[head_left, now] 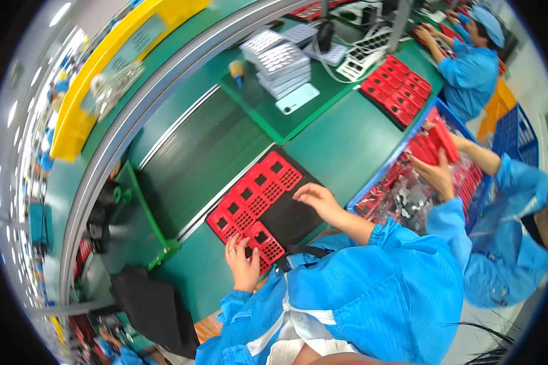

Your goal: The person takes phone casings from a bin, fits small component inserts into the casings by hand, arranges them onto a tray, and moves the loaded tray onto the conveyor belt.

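A row of red plastic housings (245, 199), each with a square opening and a grid of small holes, lies on a black mat (289, 216). Nearer to me, another red housing (265, 245) lies below the row's left end. My left hand (242, 263), a ring on one finger, rests at this housing's left side with its fingers apart, covering part of it. Over the right part of the mat hovers my right hand (318, 201), its fingers loosely bent and apart, with nothing seen in them.
Beyond the mat runs a dark green conveyor belt (204, 143). Stacked trays (280, 64), a brush (236, 73) and a light blue phone (298, 99) lie at the back. On the right, a co-worker's hands (435, 164) hold red parts above a blue crate (377, 173) of bagged pieces.
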